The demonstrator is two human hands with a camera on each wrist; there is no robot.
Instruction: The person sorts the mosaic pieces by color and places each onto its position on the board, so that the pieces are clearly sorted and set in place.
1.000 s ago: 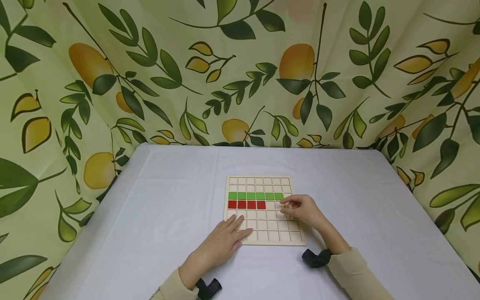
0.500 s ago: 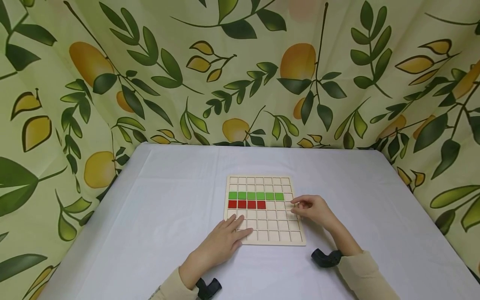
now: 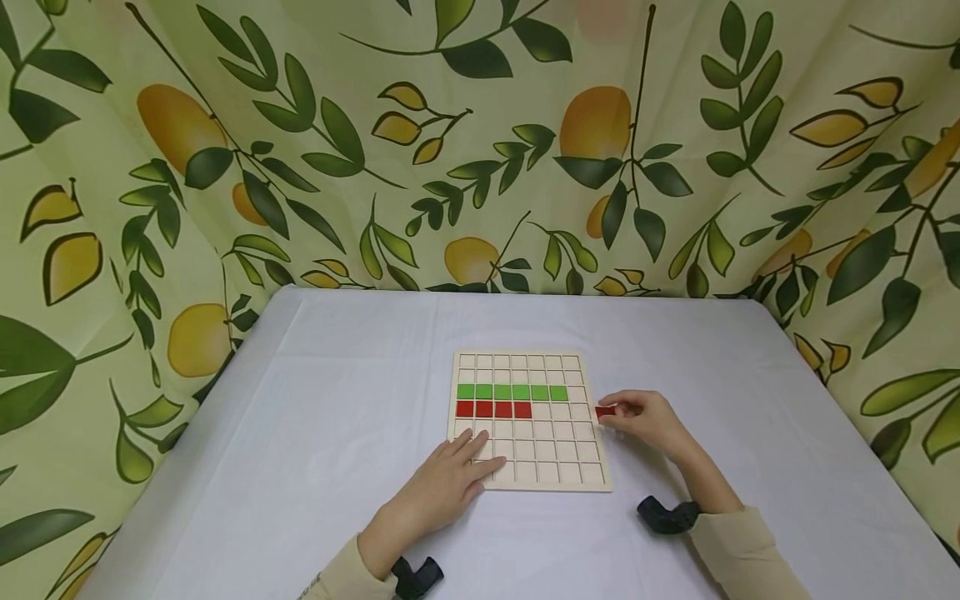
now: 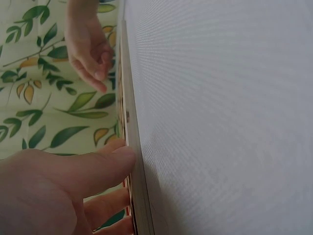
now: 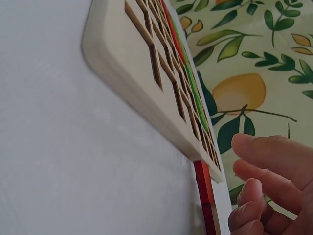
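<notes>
A pale wooden grid board (image 3: 525, 471) lies on the white table, with square compartments. One row holds several green tiles (image 3: 512, 392); the row nearer me starts with several red tiles (image 3: 493, 409). Spread flat, my left hand (image 3: 438, 483) rests on the board's front left corner; in the left wrist view its thumb (image 4: 105, 169) lies at the board's edge. My right hand (image 3: 641, 421) is just right of the board, over loose red tiles (image 5: 203, 183) on the table beside it. Its fingers (image 5: 271, 152) are loosely bent and apart, with nothing between them in the right wrist view.
White cloth covers the table (image 3: 337, 400). A curtain (image 3: 480, 150) printed with leaves and fruit hangs behind it and at both sides. Black wrist devices (image 3: 667, 515) sit near both cuffs.
My right hand has moved right, from over the board's right columns to beyond its edge, and a red tile now shows at its fingertips. My left hand has stayed in place.
</notes>
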